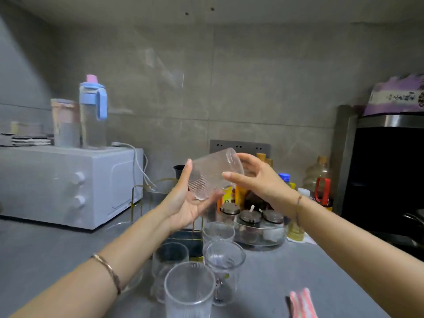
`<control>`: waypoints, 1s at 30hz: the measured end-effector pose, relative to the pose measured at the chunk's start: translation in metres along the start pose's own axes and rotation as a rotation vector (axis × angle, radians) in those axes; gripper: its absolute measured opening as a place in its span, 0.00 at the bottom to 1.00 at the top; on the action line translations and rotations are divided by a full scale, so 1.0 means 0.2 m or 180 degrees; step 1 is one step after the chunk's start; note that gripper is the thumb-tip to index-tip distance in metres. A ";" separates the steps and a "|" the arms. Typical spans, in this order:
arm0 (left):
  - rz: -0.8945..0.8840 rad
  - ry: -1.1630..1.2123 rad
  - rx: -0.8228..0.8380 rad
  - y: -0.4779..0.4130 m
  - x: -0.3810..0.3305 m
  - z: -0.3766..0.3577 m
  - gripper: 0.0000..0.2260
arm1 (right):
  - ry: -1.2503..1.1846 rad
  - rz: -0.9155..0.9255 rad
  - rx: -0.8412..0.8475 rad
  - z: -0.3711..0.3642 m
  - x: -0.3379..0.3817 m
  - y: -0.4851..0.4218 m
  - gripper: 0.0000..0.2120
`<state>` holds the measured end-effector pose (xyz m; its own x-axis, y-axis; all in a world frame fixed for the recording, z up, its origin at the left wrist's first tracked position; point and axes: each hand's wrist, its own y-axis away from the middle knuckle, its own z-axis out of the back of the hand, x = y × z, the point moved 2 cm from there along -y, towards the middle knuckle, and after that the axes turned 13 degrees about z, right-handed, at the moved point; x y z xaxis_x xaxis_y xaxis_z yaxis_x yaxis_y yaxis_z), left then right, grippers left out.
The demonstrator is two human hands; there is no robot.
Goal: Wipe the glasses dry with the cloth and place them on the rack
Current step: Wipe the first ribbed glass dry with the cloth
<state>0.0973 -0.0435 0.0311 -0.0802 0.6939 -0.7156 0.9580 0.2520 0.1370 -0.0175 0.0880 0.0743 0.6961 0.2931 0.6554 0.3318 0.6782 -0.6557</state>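
Above the grey countertop (68, 255), a clear ribbed drinking glass (213, 175) is held tilted on its side, mouth toward the far right. The left hand (185, 203) cups its base and lower wall, fingers wrapped on it. The right hand (257, 180) has fingers spread around the rim; whether it grips is unclear. Below, four more clear ribbed glasses (223, 269) stand upright, near a gold wire rack (137, 203). A pink striped cloth (302, 304) lies at the near right. A white microwave (68, 187) sits far left.
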 end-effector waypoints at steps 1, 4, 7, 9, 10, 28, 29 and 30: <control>0.0051 -0.0159 -0.0043 -0.04 -0.05 0.02 0.32 | 0.0050 0.0063 -0.0035 -0.01 -0.02 -0.07 0.32; -0.0008 -0.1741 -0.0711 -0.14 -0.18 0.08 0.40 | 0.0112 0.0101 -0.0171 0.00 -0.09 -0.26 0.23; -0.0929 -0.2992 -0.1775 -0.21 -0.35 0.20 0.33 | 0.0234 0.0094 -0.0190 0.00 -0.15 -0.45 0.19; -0.1615 -0.3926 -0.2388 -0.21 -0.45 0.35 0.27 | 0.0354 0.0088 -0.0154 -0.05 -0.19 -0.57 0.27; -0.1789 -0.4229 -0.2561 -0.21 -0.48 0.43 0.26 | 0.0414 0.0073 -0.0119 -0.08 -0.20 -0.62 0.30; -0.1500 -0.3170 -0.2333 -0.27 -0.52 1.06 0.23 | 0.0738 -0.0859 0.0814 -0.91 -0.65 -1.13 0.41; -0.1391 -0.3081 -0.2274 -0.28 -0.52 1.05 0.24 | 0.0662 -0.0973 0.0864 -0.94 -0.66 -1.14 0.40; -0.1256 -0.2940 -0.2211 -0.29 -0.53 1.06 0.24 | 0.0612 -0.1073 0.0956 -0.97 -0.66 -1.15 0.40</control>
<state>0.1077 -0.2746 -0.0453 0.1644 -0.1807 -0.9697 0.5385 0.8401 -0.0653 -0.0620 -0.2368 0.0660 0.6959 -0.0868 0.7128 0.3803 0.8866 -0.2634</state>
